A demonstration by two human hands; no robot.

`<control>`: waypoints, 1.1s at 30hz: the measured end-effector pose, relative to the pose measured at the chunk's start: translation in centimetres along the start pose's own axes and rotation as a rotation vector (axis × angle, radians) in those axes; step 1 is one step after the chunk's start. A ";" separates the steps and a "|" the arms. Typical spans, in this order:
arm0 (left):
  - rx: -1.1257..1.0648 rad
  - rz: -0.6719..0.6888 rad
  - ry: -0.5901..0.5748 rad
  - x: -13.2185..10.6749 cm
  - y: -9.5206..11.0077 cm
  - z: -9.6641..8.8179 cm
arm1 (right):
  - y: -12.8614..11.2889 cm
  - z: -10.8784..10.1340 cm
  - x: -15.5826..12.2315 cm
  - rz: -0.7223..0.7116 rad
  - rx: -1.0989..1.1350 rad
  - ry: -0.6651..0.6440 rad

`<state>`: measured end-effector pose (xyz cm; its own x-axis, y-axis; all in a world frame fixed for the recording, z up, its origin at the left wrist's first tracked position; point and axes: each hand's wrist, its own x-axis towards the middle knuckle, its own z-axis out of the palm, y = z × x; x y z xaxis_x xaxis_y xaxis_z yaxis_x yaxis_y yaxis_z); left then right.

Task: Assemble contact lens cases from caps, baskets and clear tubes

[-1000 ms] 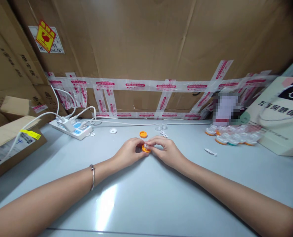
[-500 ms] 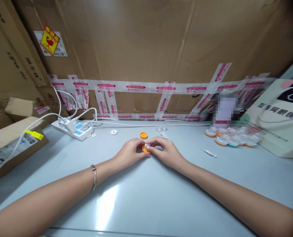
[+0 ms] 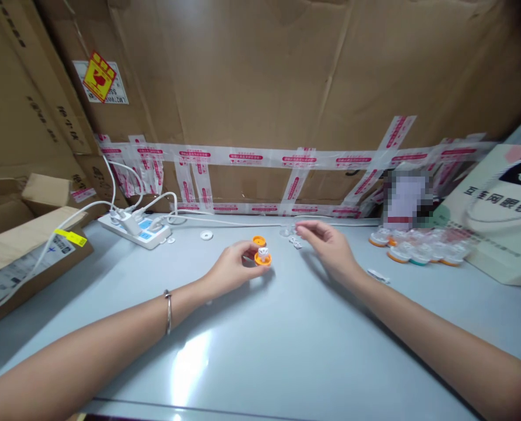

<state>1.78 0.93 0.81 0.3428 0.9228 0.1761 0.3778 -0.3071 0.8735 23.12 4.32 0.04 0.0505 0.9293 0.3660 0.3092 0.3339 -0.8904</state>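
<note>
My left hand (image 3: 234, 266) pinches a small orange round base (image 3: 262, 262) between thumb and fingers, a little above the table. A white toothed piece (image 3: 264, 252) stands upright in the middle of that base. Further back on the right, my right hand (image 3: 328, 245) has thumb and fingertips closed at the edge of a small clear plastic dome (image 3: 293, 227). Another clear dome (image 3: 284, 232) sits just left of it. Small white parts (image 3: 295, 242) lie below those fingertips. Behind my left hand rests a second orange round piece (image 3: 259, 240).
A white ring (image 3: 206, 235) lies left of centre, near a power strip (image 3: 135, 230) with plugs and cables. Several assembled clear-topped discs (image 3: 422, 248) cluster at the right beside a paper bag (image 3: 501, 216). A white strip (image 3: 378, 276) lies near my right forearm. Cardboard boxes (image 3: 242, 88) wall the back.
My right hand has let go of the white piece and moved right and back to the clear domes. My left hand still holds the orange base, now with the white piece in full view.
</note>
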 end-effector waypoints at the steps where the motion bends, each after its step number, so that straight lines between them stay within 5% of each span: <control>1: -0.074 -0.039 0.004 0.1 0.2 -0.1 | 0.6 -0.7 0.8 0.005 -0.017 0.022; 8: -0.407 -0.289 0.037 -0.3 1.3 -0.1 | 4.9 -1.6 5.0 0.019 -0.122 -0.022; 13: -0.498 -0.286 0.053 -0.8 1.7 -0.1 | 5.7 -0.2 5.6 -0.017 -0.119 -0.050; 18: -0.575 -0.287 0.029 -0.8 1.8 0.3 | 5.6 0.1 5.4 -0.038 -0.120 0.070; 24: -0.575 -0.250 0.022 -1.0 2.1 0.0 | -0.1 0.4 4.2 -0.154 0.017 0.197; 29: -0.581 -0.152 0.055 -1.4 3.3 -0.4 | -7.7 1.5 1.6 -0.289 0.268 -0.208; 33: -0.592 -0.095 0.124 -1.7 4.0 -0.5 | -10.2 1.8 0.3 -0.253 0.341 -0.339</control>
<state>2.28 -1.74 4.18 0.2150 0.9708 0.1060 -0.1524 -0.0739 0.9856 18.30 1.46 8.74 -0.3125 0.7930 0.5229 -0.0566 0.5339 -0.8436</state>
